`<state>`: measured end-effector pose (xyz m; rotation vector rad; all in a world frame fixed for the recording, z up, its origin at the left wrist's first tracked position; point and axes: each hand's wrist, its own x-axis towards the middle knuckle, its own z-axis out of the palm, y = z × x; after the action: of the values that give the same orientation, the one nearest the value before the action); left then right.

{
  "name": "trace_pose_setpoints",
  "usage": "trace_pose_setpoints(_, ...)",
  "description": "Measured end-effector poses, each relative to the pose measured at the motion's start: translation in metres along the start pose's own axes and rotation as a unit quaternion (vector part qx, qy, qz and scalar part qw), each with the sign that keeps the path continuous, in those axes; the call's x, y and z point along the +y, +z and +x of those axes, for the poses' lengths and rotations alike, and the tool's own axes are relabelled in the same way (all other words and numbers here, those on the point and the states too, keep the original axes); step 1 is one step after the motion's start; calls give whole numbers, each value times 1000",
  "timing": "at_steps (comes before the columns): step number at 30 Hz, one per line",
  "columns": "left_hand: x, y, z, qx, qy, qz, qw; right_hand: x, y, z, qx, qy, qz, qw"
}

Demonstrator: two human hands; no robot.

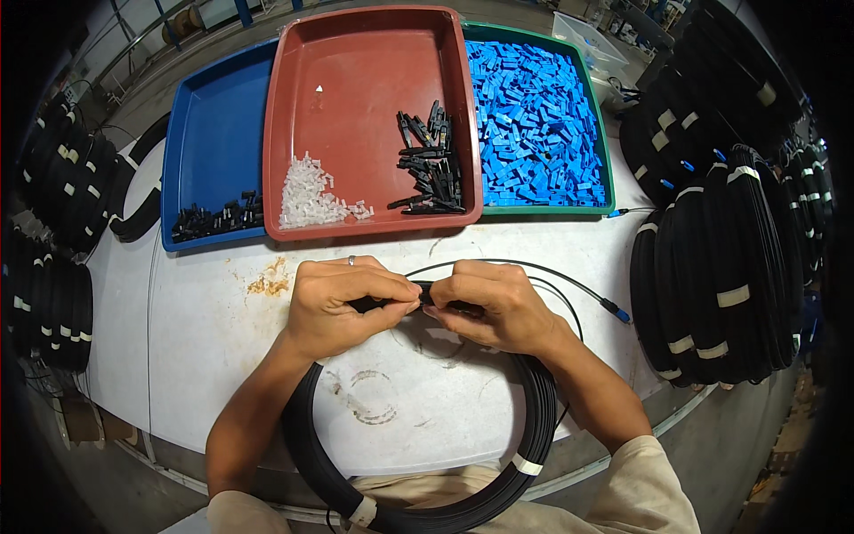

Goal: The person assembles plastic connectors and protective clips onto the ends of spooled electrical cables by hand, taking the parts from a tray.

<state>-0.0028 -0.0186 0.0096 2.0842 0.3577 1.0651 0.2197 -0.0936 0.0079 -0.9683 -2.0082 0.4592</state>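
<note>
Hands (347, 303) (494, 307) on black cable coil (534, 427)

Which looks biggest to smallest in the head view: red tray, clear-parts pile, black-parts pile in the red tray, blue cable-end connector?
1. red tray
2. black-parts pile and clear-parts pile: about alike in spread, so not ranked
3. blue cable-end connector, clearly the smallest

Pretty even, soft light is thrown from above, so only faint shadows are cast under the hands (418, 307) on the white table (178, 329). No harsh glare is seen. Heavy fisheye bending is noticed at the rim, where all 4 corners are blacked out and detail is blurred.
</note>
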Motion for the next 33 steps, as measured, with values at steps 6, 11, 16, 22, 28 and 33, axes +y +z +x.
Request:
trace_pose_setpoints(6, -2, 0, 0, 9, -16, -1, 1000, -3, 2, -5, 22, 22, 5, 1000)
trace_pose_setpoints(11, -3, 0, 0, 5, -16, 1, 1000, -3, 0, -7, 9, 7, -15, 1000)
trace_pose_setpoints(16, -1, -2, 0, -7, -40, 13, 999, -1, 2, -8, 22, 2, -11, 1000)
trace_pose_setpoints(22, -5, 4, -3, 56, -136, -146, 978, -3, 0, -13, 82, -32, -50, 995)
trace_pose_setpoints(28, -9, -9, -7, -32, -122, -86, 988, -2, 2, -13, 88, -18, -47, 995)
trace_pose_setpoints(33, -6, -4, -5, 29, -139, -137, 980, 0, 3, -14, 97, -26, -46, 994)
